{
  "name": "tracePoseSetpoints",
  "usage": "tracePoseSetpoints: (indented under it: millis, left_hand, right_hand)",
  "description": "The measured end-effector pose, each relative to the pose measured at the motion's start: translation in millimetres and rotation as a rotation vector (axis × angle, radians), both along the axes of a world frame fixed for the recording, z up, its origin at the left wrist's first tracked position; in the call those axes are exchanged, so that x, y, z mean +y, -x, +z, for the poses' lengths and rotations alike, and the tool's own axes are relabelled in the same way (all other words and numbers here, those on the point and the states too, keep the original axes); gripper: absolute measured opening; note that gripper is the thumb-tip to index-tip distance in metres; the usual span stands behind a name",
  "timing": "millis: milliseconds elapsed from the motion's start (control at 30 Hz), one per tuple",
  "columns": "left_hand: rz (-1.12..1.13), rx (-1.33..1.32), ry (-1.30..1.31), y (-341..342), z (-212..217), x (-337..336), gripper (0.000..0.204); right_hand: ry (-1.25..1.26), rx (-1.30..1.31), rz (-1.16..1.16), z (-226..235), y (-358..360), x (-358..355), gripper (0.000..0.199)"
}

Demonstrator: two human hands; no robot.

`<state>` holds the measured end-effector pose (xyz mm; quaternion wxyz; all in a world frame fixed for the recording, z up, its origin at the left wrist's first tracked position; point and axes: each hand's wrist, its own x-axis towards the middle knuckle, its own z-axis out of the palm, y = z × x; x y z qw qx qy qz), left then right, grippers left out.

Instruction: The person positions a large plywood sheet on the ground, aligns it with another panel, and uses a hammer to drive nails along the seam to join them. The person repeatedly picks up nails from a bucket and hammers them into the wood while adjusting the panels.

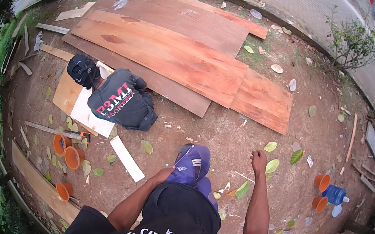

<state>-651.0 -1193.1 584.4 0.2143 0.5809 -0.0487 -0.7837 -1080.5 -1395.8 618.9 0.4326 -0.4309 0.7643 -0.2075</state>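
Observation:
My left hand [164, 174] is against the side of my purple trousers [192, 160]; its fingers are too hidden to read. Out to the right, above the bare soil, my right hand [258, 160] hangs with its fingers curled closed. Whether anything small is in them I cannot make out. Green and yellow leaves [272, 166] lie on the ground beside it. Ahead of me, long reddish-brown plywood sheets [172, 57] overlap in a low stack. Neither hand touches them.
A co-worker [123, 99] in dark clothes and a cap bends over a pale board [81, 108] at left. Orange buckets [74, 158] and a white strip of wood [127, 159] lie nearby. At right are more orange buckets [321, 182] and a blue water jug [334, 194].

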Motion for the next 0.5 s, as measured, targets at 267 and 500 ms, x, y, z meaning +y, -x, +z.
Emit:
tracePoseSetpoints:
  millis: [267, 500]
  left_hand:
    - [-0.592, -0.312, 0.2, 88.9, -57.2, -163.6, 0.093]
    - [-0.882, -0.592, -0.301, 181.9, -57.2, -346.0, 0.116]
  right_hand:
    - [-0.124, -0.085, 0.237, -156.6, -34.7, -186.4, 0.025]
    - [-0.406, 0.113, 0.358, -384.7, -41.3, -279.7, 0.046]
